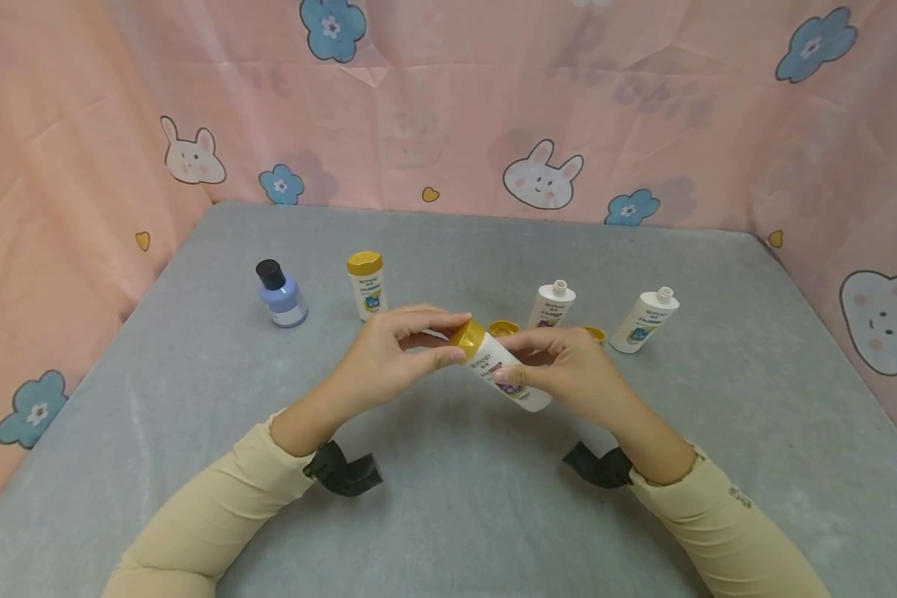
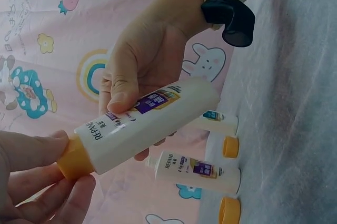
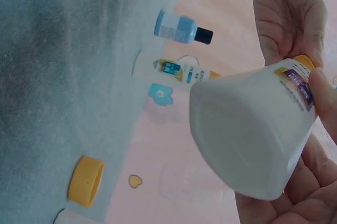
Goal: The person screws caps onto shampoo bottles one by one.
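A white bottle (image 1: 518, 394) with a purple label and a gold cap (image 1: 467, 340) is held tilted over the table, its cap toward the upper left. My left hand (image 1: 399, 349) pinches the cap between thumb and fingers, as the left wrist view shows up close. Around the bottle's body my right hand (image 1: 577, 370) grips, the thumb (image 2: 124, 93) lying along the label. In the right wrist view the bottle's flat base faces the camera. Just behind the hands, a loose gold cap (image 2: 230, 211) lies beside an uncapped white bottle (image 1: 551, 304) with a purple label.
At the back left stand a blue bottle (image 1: 284, 299) with a black cap and a white bottle (image 1: 370, 286) with a gold cap. Another uncapped white bottle (image 1: 645, 321) stands to the right, a second loose cap (image 1: 595, 334) near it. Patterned pink cloth (image 1: 448, 100) hangs behind the grey table (image 1: 448, 515).
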Motion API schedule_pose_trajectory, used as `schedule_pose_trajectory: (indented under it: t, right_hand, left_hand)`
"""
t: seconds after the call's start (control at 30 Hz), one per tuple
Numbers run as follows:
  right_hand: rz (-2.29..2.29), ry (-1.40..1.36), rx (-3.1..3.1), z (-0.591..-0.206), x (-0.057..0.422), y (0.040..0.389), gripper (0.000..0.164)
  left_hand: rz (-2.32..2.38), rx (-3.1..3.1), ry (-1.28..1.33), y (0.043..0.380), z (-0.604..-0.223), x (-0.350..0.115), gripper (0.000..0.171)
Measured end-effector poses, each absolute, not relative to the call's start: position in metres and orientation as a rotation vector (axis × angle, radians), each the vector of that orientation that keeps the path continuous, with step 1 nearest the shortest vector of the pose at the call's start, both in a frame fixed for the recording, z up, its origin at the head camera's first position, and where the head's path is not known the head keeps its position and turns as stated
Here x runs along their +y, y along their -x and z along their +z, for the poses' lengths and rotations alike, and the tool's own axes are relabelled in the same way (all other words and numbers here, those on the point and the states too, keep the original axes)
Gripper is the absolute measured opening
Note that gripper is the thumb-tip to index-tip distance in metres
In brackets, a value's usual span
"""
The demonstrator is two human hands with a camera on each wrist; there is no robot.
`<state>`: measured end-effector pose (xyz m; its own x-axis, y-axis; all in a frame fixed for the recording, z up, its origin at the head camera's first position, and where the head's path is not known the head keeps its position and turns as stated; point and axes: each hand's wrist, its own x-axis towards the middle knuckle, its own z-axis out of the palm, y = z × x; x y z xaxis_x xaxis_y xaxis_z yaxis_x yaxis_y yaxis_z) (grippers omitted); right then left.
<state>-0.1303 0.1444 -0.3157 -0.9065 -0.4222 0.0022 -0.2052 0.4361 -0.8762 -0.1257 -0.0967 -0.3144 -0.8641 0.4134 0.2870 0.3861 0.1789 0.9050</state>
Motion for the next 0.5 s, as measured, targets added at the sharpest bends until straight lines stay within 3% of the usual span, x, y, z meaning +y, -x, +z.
schedule_pose_trajectory:
  t: [0.5]
  right_hand:
    - [-1.471,0.495,2.503,-0.3147,0.1436,0.13,0.035]
  left_hand:
    - [1.887,2.444,-0.754,0.1232,-0.3185,-0.0886,0.037]
